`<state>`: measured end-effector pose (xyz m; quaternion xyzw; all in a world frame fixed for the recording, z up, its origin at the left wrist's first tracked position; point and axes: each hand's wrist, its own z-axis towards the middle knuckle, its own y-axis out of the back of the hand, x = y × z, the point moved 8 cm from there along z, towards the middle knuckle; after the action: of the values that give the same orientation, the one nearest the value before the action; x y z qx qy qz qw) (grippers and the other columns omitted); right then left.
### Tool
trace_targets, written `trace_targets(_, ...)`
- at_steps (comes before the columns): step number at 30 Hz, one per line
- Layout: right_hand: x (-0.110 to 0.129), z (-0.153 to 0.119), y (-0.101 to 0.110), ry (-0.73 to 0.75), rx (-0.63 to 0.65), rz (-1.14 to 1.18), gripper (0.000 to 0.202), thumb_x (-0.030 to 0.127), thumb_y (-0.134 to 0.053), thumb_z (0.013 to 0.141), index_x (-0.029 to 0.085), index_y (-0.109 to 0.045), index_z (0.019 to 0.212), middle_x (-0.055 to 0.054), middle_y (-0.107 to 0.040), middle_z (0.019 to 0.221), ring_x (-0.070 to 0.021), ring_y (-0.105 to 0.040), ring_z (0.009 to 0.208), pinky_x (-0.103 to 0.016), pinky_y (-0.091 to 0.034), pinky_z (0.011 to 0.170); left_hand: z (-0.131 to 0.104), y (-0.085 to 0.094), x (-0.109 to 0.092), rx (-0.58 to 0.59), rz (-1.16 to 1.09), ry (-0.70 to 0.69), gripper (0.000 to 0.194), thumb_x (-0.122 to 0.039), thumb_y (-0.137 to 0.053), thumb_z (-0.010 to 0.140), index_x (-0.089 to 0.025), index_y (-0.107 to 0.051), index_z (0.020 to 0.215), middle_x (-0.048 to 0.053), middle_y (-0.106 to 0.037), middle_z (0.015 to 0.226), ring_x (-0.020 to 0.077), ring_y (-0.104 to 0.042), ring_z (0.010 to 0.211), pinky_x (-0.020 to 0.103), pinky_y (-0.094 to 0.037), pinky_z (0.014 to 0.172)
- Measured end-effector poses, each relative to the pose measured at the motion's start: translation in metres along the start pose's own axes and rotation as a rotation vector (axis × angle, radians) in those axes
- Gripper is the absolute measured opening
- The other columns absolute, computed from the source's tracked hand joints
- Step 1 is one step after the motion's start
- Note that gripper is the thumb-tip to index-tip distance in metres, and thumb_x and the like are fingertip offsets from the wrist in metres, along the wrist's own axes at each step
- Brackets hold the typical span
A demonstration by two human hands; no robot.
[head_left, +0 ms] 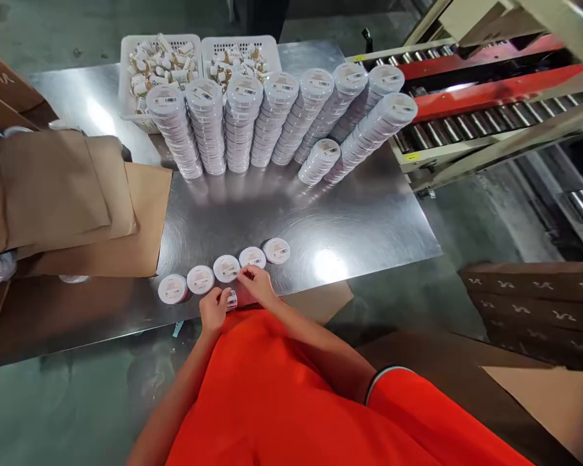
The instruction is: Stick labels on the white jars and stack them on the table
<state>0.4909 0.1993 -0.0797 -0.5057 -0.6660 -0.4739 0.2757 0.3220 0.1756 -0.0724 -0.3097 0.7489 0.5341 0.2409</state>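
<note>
Several round white-lidded jars form a slanting row near the table's front edge; the leftmost jar (172, 289) and the rightmost jar (276, 251) mark its ends. My right hand (256, 283) has its fingers pinched together at the lower right rim of the middle jar (226, 268); whatever is between the fingertips is too small to make out. Below that jar, my left hand (214, 309) is closed at the left side of a small roll of barcode labels (232, 300), gripping it near the table edge.
Tall stacks of lidded jars (243, 123) stand at the back of the metal table (214, 217), with a shorter stack (320, 162) in front. Behind are two white baskets (126, 84) of small bottles. Cardboard (148, 220) lies left; a roller conveyor (466, 126) is right.
</note>
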Motion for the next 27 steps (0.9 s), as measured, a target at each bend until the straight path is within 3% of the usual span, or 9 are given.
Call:
trace_targets(3, -0.002, 0.025, 0.007, -0.026, -0.031, -0.278, 0.013, 0.026, -0.061, 0.085, 0.019, -0.069, 0.078, -0.005, -0.064, 0.09, -0.0171, -0.057, 0.085, -0.029, -0.043, 0.08, 0.003, -0.011, -0.003, 0.097, 0.028, -0.112, 0.029, -0.032, -0.059, 0.085, -0.023, -0.056, 0.057, 0.009, -0.076, 0.106, 0.0258, -0.068, 0.101, 0.036, -0.051, 0.085)
trace_targets(6, 0.002, 0.042, -0.005, 0.009, 0.064, -0.487, 0.012, 0.022, -0.061, 0.087, 0.02, -0.072, 0.083, -0.006, -0.064, 0.096, -0.0187, -0.056, 0.093, -0.03, -0.041, 0.086, 0.004, -0.027, -0.012, 0.222, 0.172, -0.254, 0.019, -0.02, -0.065, 0.08, -0.023, -0.063, 0.061, 0.01, -0.063, 0.139, 0.0316, -0.052, 0.134, 0.047, -0.041, 0.11)
trace_targets(11, 0.0, 0.045, -0.021, -0.015, 0.137, -0.64, 0.018, 0.022, -0.057, 0.091, 0.018, -0.073, 0.085, -0.009, -0.064, 0.101, -0.0221, -0.054, 0.099, -0.033, -0.038, 0.087, 0.006, -0.039, -0.013, 0.325, 0.34, -0.257, 0.015, -0.015, -0.061, 0.083, -0.02, -0.071, 0.073, 0.012, -0.057, 0.145, 0.0314, -0.046, 0.14, 0.052, -0.033, 0.118)
trace_targets(20, 0.001, 0.042, -0.024, -0.02, 0.112, -0.707, 0.021, 0.019, -0.053, 0.092, 0.015, -0.072, 0.084, -0.012, -0.065, 0.102, -0.026, -0.054, 0.101, -0.039, -0.038, 0.087, 0.009, -0.037, -0.013, 0.38, 0.355, -0.237, 0.017, -0.014, -0.057, 0.084, -0.02, -0.071, 0.078, 0.012, -0.057, 0.145, 0.0319, -0.046, 0.14, 0.055, -0.033, 0.116)
trace_targets(27, 0.007, 0.049, -0.026, 0.015, 0.113, -0.734, 0.012, 0.027, -0.073, 0.082, 0.015, -0.071, 0.082, -0.015, -0.067, 0.102, -0.0295, -0.057, 0.105, -0.044, -0.035, 0.095, 0.01, -0.038, -0.011, 0.385, 0.327, -0.205, 0.018, -0.013, -0.056, 0.085, -0.02, -0.07, 0.077, 0.012, -0.057, 0.144, 0.0326, -0.046, 0.14, 0.06, -0.031, 0.115)
